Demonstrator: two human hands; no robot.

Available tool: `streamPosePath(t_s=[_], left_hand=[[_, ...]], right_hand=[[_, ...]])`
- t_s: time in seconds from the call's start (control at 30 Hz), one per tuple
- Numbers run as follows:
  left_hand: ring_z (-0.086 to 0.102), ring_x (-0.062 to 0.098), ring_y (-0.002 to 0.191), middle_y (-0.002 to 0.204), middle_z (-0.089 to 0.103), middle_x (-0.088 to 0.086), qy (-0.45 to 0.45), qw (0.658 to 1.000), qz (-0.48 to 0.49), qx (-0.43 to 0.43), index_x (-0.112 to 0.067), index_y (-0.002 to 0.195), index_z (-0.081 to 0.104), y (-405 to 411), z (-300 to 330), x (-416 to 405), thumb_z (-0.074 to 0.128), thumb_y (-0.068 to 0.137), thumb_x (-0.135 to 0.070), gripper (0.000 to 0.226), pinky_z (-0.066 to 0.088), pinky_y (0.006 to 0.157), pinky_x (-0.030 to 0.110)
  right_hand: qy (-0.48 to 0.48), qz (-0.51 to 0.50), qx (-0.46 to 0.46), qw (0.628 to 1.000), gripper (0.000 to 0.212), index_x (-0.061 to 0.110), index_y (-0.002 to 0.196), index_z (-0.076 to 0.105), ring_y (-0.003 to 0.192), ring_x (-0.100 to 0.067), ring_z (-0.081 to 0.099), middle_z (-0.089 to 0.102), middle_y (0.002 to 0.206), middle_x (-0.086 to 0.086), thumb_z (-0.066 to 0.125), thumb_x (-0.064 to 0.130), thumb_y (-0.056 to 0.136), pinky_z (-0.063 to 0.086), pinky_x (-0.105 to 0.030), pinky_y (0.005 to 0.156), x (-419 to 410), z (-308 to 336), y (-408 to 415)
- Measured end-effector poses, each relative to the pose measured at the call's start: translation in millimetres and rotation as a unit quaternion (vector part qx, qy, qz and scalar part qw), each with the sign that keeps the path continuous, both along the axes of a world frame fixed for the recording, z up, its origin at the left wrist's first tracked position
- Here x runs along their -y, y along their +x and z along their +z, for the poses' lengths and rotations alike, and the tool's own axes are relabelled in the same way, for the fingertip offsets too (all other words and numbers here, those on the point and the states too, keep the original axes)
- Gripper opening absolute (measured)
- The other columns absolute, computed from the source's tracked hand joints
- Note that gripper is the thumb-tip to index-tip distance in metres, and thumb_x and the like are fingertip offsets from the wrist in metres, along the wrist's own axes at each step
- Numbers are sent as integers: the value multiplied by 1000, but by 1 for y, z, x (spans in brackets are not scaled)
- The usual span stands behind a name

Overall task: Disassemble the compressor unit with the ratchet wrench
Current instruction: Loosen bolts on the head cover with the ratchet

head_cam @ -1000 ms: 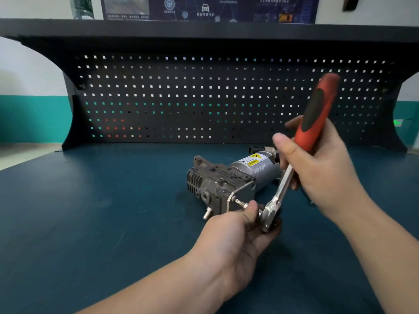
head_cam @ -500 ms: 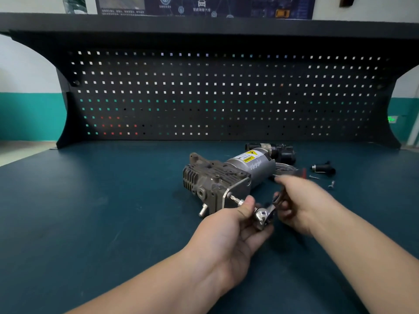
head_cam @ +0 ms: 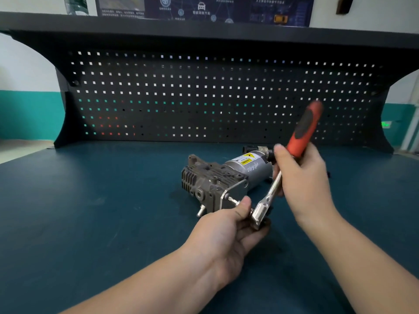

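The compressor unit (head_cam: 223,175) lies on its side on the dark teal bench, finned grey head to the left, silver motor can with a yellow label to the right. A long bolt (head_cam: 233,200) sticks out of its near end plate. My left hand (head_cam: 233,225) pinches the ratchet wrench head (head_cam: 259,214) and its extension at that bolt. My right hand (head_cam: 299,180) grips the lower end of the wrench's red and black handle (head_cam: 305,125), which tilts up and to the right.
A black pegboard back panel (head_cam: 215,98) with a shelf above it closes off the far side of the bench (head_cam: 102,211). A dark fitting (head_cam: 249,148) shows just behind the motor can.
The wrench handle swung down flat half a second ago and is now raised again to the upper right. My left hand stayed at the wrench head by the bolt.
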State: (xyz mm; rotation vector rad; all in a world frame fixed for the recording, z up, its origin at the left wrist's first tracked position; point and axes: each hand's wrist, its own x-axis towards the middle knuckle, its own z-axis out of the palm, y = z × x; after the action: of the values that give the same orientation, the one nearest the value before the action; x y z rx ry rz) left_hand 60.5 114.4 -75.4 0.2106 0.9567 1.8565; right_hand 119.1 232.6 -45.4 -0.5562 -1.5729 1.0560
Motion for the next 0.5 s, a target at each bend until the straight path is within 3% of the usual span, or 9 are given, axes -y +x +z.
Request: streamPosePath(t_s=[0.03,0.1,0.17,0.2,0.27,0.33,0.37,0.43,0.5], left_hand=[[64,34,80,89,67,23,-1,1000,-2,0,9,91,61,0,0,0,63,86,-7,16,59,56,36],[67,30,75,91,68,23,1,1000,-7,2,8,95,60,0,0,0,61,88,-7,17,59,57,36],[68,30,74,96,69,24,1,1000,-7,3,9,101,59,0,1,0,60,89,-7,20,60,58,37],[67,31,78,99,68,25,-1,1000,-6,5,9,101,59,0,1,0,59,89,-6,20,59,59,38],[64,34,84,93,68,25,-1,1000,-1,13,9,94,58,1,2,0,55,92,-5,14,59,62,40],[61,34,85,87,65,22,2,1000,-2,19,8,88,59,2,3,0,49,94,-2,14,59,67,41],[60,34,86,88,64,22,5,1000,-3,23,8,91,59,2,3,0,47,95,0,15,58,70,42],[62,35,87,94,65,23,8,1000,-8,14,10,103,59,2,2,0,49,94,0,17,57,74,43],[64,33,84,100,66,26,5,1000,-13,-11,11,104,60,2,0,0,57,91,-6,22,59,71,41]], right_hand=[[-99,-10,18,995,19,18,77,49,40,-11,49,52,63,-8,56,28,92,38,-23,40,-6,-6,-3],[-311,40,34,949,21,13,75,46,23,-8,36,49,60,-6,50,19,95,24,-12,29,-11,-18,-8],[-370,53,40,926,22,13,75,45,21,-6,31,47,60,-5,48,17,96,22,-10,29,-9,-18,-9],[-318,42,24,947,21,14,76,46,23,-5,34,48,59,-3,49,18,96,26,-13,31,-9,-17,-9],[-86,21,-48,995,16,21,80,47,38,-7,45,51,55,4,54,24,95,38,-24,45,0,-8,-6],[152,40,-85,984,14,29,84,46,53,-12,51,51,62,4,59,31,90,45,-28,57,14,-2,1],[232,55,-90,967,16,32,85,45,56,-9,52,52,66,4,60,33,89,46,-22,58,20,-2,3],[308,52,-80,947,17,34,86,44,57,1,51,53,69,10,61,31,88,41,-8,57,30,-3,6],[292,26,-85,952,18,32,82,44,56,4,48,50,64,15,60,29,88,37,-5,56,33,-4,5]])
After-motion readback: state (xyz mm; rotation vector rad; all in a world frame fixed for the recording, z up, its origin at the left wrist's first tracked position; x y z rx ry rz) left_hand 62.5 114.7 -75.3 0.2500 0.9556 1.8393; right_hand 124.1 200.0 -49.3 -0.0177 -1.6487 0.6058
